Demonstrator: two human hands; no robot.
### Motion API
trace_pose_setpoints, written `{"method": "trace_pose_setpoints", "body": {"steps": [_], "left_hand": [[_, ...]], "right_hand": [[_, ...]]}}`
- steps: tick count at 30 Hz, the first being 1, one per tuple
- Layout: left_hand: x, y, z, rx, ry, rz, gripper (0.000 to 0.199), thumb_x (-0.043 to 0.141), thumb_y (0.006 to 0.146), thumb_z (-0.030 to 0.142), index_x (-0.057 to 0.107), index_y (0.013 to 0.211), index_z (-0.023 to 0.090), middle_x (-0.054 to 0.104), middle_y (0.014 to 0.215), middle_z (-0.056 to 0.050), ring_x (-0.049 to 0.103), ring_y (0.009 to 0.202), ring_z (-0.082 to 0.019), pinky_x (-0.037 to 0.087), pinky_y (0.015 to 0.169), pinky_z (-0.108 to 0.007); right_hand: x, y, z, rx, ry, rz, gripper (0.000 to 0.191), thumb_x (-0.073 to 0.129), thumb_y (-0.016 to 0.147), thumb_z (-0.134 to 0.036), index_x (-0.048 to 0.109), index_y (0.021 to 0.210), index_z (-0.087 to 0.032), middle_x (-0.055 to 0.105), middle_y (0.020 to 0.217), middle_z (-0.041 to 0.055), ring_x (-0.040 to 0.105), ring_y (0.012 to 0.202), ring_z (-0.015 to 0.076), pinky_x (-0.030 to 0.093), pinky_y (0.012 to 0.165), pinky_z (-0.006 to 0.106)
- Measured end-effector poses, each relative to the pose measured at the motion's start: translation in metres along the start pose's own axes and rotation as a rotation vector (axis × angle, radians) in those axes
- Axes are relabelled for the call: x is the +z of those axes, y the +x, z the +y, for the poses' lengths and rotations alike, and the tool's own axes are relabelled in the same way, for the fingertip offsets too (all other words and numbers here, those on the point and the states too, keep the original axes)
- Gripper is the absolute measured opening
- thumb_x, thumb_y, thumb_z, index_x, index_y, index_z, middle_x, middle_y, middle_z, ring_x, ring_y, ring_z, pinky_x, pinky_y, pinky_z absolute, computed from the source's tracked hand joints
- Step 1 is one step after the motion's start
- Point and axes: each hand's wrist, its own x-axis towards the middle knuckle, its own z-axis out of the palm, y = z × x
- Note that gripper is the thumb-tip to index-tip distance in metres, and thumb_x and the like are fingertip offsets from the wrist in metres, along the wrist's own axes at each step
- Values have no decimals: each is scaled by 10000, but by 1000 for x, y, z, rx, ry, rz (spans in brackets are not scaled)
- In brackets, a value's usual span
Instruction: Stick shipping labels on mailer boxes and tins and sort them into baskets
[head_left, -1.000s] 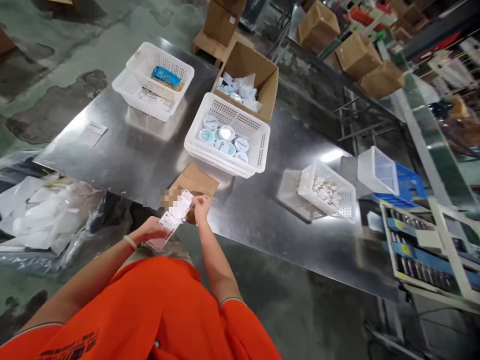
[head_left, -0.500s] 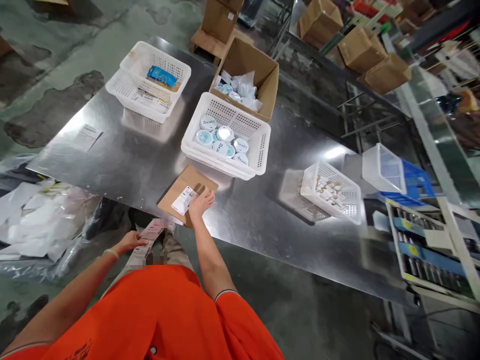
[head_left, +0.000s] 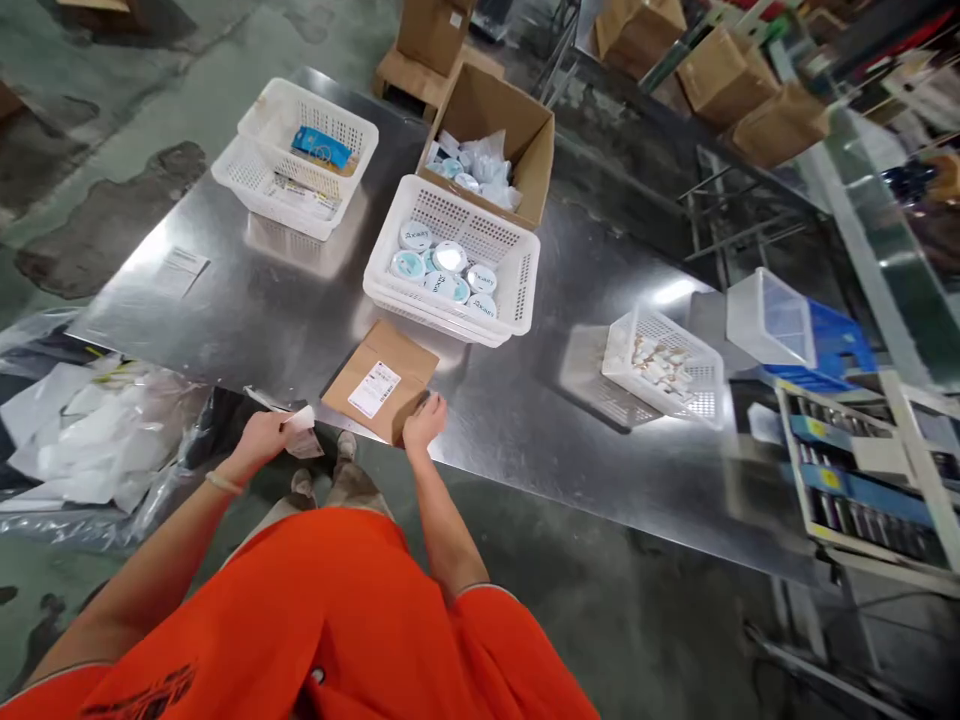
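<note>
A brown cardboard mailer (head_left: 417, 362) with a white shipping label (head_left: 374, 389) lies on the steel table near its front edge. My right hand (head_left: 425, 420) is closed on the mailer's lower right edge, thumb on top. Off the front edge, to the left, my left hand (head_left: 264, 437) pinches a strip of printed paper (head_left: 304, 443), which is curled and partly hidden by the fingers. Behind the mailer stands a white basket (head_left: 382, 272) with round tins marked "beauty" (head_left: 450, 257).
An open carton (head_left: 534, 170) with plastic-wrapped tins stands behind that basket. Stacked white baskets (head_left: 247, 180) sit at the back left, and another basket (head_left: 619, 345) of small white pieces at the right. Below the left edge is a bag of paper scraps (head_left: 90, 440).
My right hand has slid from the label's side to the mailer's lower right edge, uncovering the label. My left hand has risen toward the table with the paper strip, which is now curled.
</note>
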Motion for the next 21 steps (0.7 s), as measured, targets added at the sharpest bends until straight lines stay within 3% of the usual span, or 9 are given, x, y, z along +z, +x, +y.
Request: {"method": "trace_pose_setpoints", "body": {"steps": [4, 9, 13, 17, 19, 21], "left_hand": [[-3, 30, 45, -47, 90, -62, 517, 538, 1054, 176, 774, 1499, 59, 837, 1276, -297, 796, 1214, -407, 573, 997, -429], [4, 51, 70, -30, 93, -76, 501, 542, 1039, 130, 781, 1463, 12, 823, 1287, -329, 779, 1258, -424, 573, 1015, -436], [8, 54, 76, 0, 69, -66, 489, 563, 990, 132, 847, 1381, 61, 832, 1316, -303, 781, 1276, -427, 584, 1023, -428], [7, 48, 75, 38, 19, -24, 527, 574, 933, 126, 851, 1379, 81, 857, 1284, -269, 797, 1260, -397, 585, 1070, -430], [5, 39, 62, 74, -38, -3, 516, 581, 924, 174, 867, 1346, 97, 879, 1234, -237, 827, 1189, -376, 604, 1074, -427], [3, 27, 39, 147, -194, 40, 467, 625, 929, 315, 899, 1261, 135, 889, 1233, -206, 846, 1151, -372, 626, 1088, -435]], "right_hand": [[-2, -18, 17, 127, 147, -90, 458, 464, 954, -171, 770, 1287, -97, 693, 1357, 268, 662, 1304, 361, 517, 1168, 505], [11, -35, 7, 165, 201, -101, 407, 501, 911, -194, 771, 1208, -126, 688, 1326, 235, 676, 1255, 346, 524, 1153, 482], [14, -41, -6, 168, 323, -54, 454, 585, 850, -234, 687, 1288, -168, 677, 1370, 222, 622, 1323, 338, 495, 1184, 497], [3, -51, -14, 149, 616, -102, 574, 602, 838, -309, 538, 1401, -223, 743, 1080, 78, 714, 1040, 262, 593, 972, 411], [-14, -61, -10, 113, 727, -89, 559, 603, 842, -354, 517, 1382, -236, 731, 964, 29, 723, 928, 245, 598, 897, 387], [-37, -71, -1, 46, 782, -27, 549, 620, 866, -405, 511, 1380, -247, 732, 967, 27, 729, 925, 241, 595, 890, 383]]}}
